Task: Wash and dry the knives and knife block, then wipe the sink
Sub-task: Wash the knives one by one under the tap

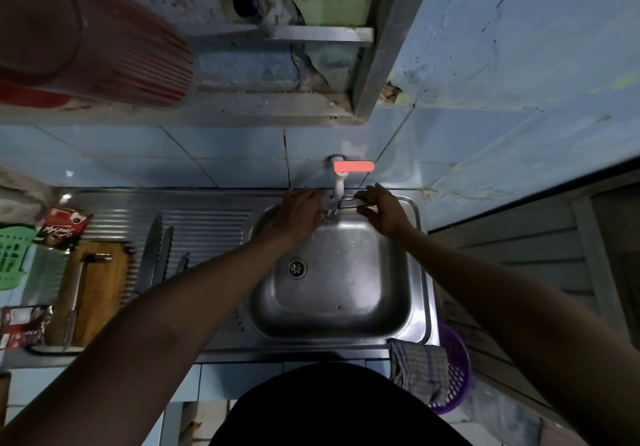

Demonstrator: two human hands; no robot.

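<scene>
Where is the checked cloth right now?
The checked cloth hangs over the sink's front right corner, beside the purple basket.

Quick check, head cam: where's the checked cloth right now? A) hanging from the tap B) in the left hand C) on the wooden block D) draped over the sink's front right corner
D: the checked cloth hangs over the front right corner of the sink, beside the purple basket; both hands are up at the tap.
</scene>
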